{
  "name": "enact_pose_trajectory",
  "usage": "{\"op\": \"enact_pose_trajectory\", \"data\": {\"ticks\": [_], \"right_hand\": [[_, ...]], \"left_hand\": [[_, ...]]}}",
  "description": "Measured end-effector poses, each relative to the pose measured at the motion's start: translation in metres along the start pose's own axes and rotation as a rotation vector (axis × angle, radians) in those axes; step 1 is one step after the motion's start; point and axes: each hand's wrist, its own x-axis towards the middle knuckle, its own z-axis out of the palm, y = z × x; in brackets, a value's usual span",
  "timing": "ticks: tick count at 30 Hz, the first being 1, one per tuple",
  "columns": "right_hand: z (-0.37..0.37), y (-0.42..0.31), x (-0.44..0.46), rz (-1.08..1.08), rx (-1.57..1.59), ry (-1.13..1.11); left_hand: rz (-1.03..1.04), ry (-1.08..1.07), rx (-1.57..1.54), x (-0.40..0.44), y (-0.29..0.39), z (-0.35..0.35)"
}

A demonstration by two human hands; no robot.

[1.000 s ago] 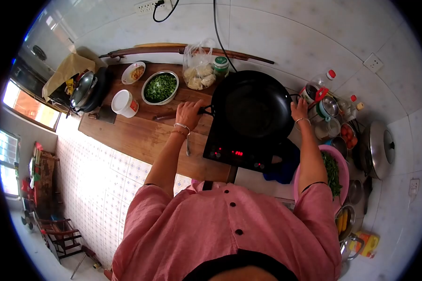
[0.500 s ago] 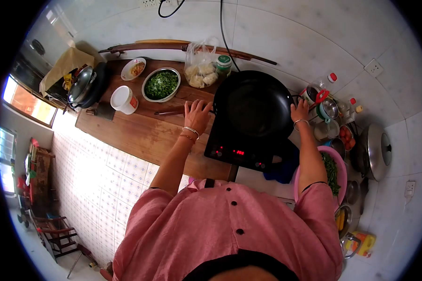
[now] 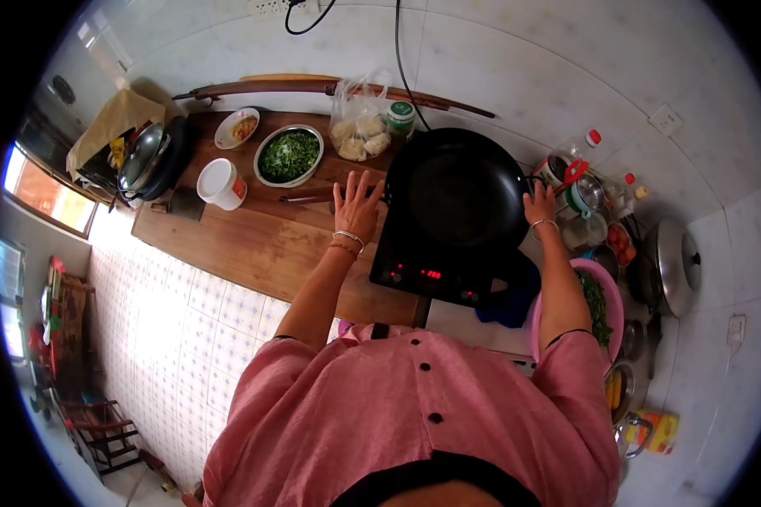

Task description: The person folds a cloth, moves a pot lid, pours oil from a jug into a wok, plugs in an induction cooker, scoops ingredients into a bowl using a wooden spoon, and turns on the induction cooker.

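A black wok point(image 3: 457, 190) sits on a black induction cooktop point(image 3: 414, 275) with red lit digits. From its left side a long wooden handle point(image 3: 304, 199) runs out over the counter. My left hand point(image 3: 358, 209) lies across this handle, fingers stretched and spread, not wrapped round it. At the wok's right rim, just below the small loop handle point(image 3: 534, 178), is my right hand point(image 3: 541, 205). Its fingers look extended and apart, touching or very near the rim. Nothing shows inside the wok.
Left on the wooden counter point(image 3: 254, 232) are a bowl of chopped greens point(image 3: 290, 156), a white lidded tub point(image 3: 221, 183), a small bowl point(image 3: 238, 128) and a bag of pale pieces point(image 3: 360, 135). Right are a pink basin point(image 3: 619, 317), bottles point(image 3: 583, 145) and a large lid point(image 3: 678, 266).
The fingers of my left hand have straightened and spread over the wooden handle. My right hand stays by the right rim. The view has shifted slightly.
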Motion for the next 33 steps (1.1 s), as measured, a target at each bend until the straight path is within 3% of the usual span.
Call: {"op": "enact_pose_trajectory", "data": {"ticks": [10, 20, 22, 25, 28, 29, 31, 33], "right_hand": [[-0.002, -0.005, -0.011, 0.007, 0.089, 0.097], [-0.008, -0.013, -0.023, 0.066, 0.014, 0.068], [-0.014, -0.015, -0.032, 0.081, 0.079, 0.075], [-0.016, -0.014, -0.034, 0.114, -0.023, 0.024], [-0.016, -0.016, -0.035, 0.203, -0.133, -0.061], [-0.016, -0.019, -0.037, 0.216, -0.134, -0.057], [-0.015, -0.02, -0.041, 0.208, -0.149, -0.032], [-0.014, -0.027, -0.045, 0.243, -0.155, -0.042]], "left_hand": [[-0.051, -0.078, -0.037, -0.003, -0.007, -0.005], [0.0, 0.035, -0.134, -0.01, -0.028, -0.01], [-0.133, 0.178, -0.446, -0.014, -0.03, 0.001], [-0.262, 0.029, -0.655, -0.019, -0.04, 0.019], [-0.308, 0.083, -0.719, -0.015, -0.047, 0.028], [-0.296, 0.079, -0.725, -0.009, -0.052, 0.03], [0.022, 0.223, -0.538, 0.0, -0.048, 0.012], [0.081, 0.18, -0.467, 0.013, -0.05, 0.002]]}}
